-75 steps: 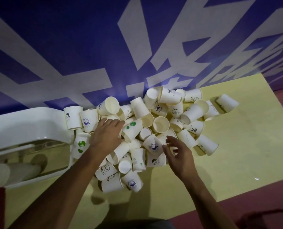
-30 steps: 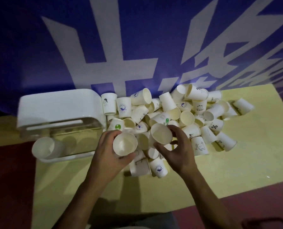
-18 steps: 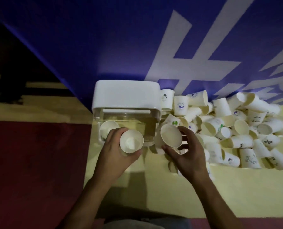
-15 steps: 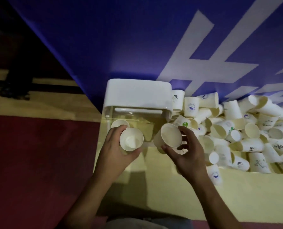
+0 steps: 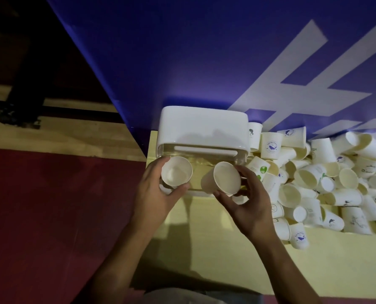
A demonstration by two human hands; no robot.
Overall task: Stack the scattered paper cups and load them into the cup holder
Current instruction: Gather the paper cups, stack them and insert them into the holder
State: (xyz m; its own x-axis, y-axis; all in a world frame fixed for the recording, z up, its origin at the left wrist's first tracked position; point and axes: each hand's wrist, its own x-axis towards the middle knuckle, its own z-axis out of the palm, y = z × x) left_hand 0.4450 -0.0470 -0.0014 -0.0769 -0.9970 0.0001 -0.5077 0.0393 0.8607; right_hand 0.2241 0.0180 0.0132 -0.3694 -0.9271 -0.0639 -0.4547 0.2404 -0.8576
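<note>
My left hand grips a white paper cup, its mouth facing me, at the left front of the cup holder. The holder has a white top and a clear front. My right hand holds a second paper cup, tilted, in front of the holder's right half. To the right lies a heap of scattered paper cups, some printed with small logos, most on their sides.
The yellow table ends at its left edge just beside the holder, with dark red floor beyond. A blue wall with white lettering stands right behind the holder and the heap.
Each hand took a cup from the heap and carried it left to the holder. The view swung left with them. In the last half second the left cup moved up against the holder's front.
</note>
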